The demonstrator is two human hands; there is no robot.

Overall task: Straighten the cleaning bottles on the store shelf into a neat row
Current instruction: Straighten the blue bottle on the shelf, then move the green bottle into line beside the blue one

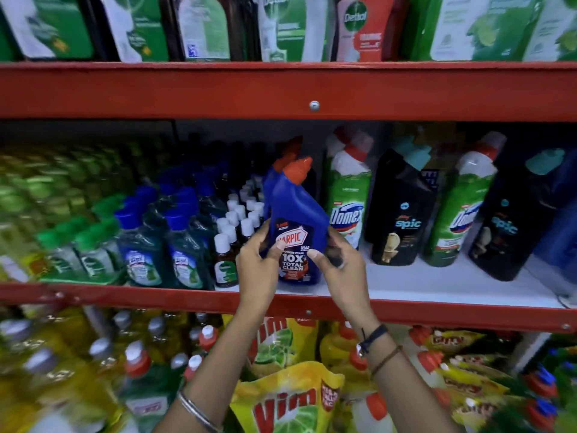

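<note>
A blue Harpic bottle [296, 214] with a red angled cap stands upright at the front of the middle shelf [437, 289]. My left hand [257, 264] grips its left side and my right hand [335, 264] grips its right side, thumbs on the label. A second blue Harpic bottle [282, 160] stands right behind it, mostly hidden. To the right stand a green Domex bottle [348, 198], a black Spic bottle [402, 210], another green Domex bottle [462, 207] and another black Spic bottle [505, 220], leaning at differing angles.
Left of the Harpic bottle are small brown white-capped bottles [226, 257] and blue-capped green bottles [184, 254]. A red shelf beam [281, 92] runs overhead with Dettol packs above. Yellow Vim pouches [287, 398] and bottles fill the shelf below.
</note>
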